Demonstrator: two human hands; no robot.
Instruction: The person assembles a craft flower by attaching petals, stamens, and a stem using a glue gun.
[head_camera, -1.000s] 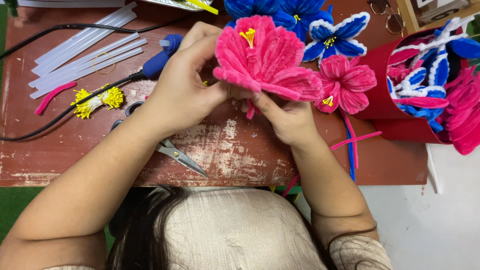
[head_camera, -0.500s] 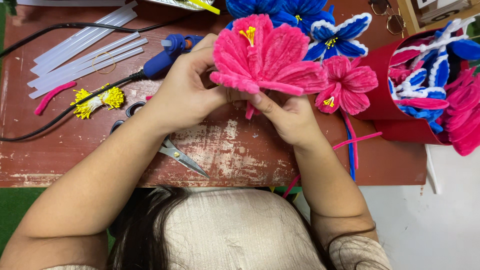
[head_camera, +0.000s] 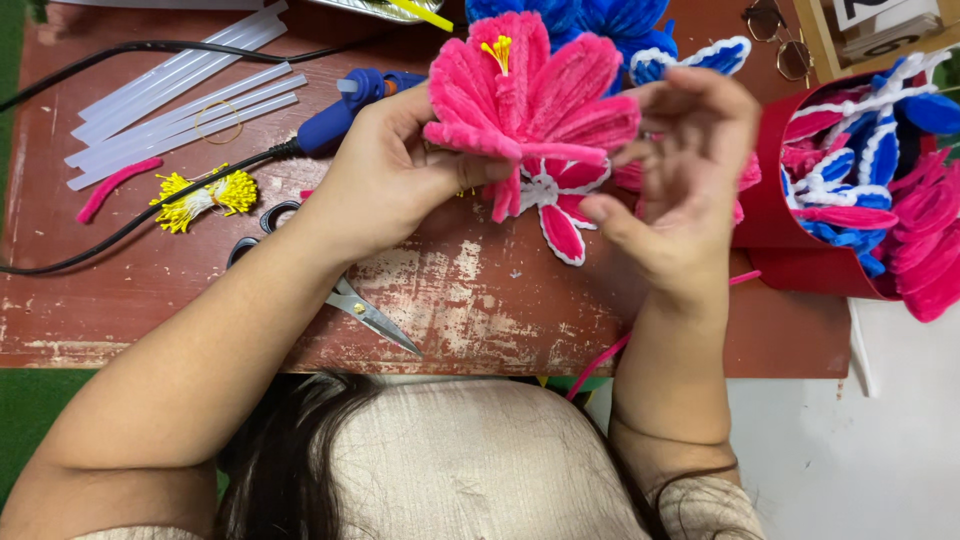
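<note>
A: How was the pink pipe-cleaner flower (head_camera: 530, 95) held?
B: It was pinched at its base by the left hand (head_camera: 385, 175), above the red table (head_camera: 470, 300).
A: And the right hand (head_camera: 685, 175)?
B: It was kept loose, fingers spread, just beside the petals.

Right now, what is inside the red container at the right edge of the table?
The red container holds loose fuzzy petals: blue petals edged in white, and pink petals spilling over its rim. What lies beneath this top layer is covered, and the container's bottom cannot be seen.
</note>
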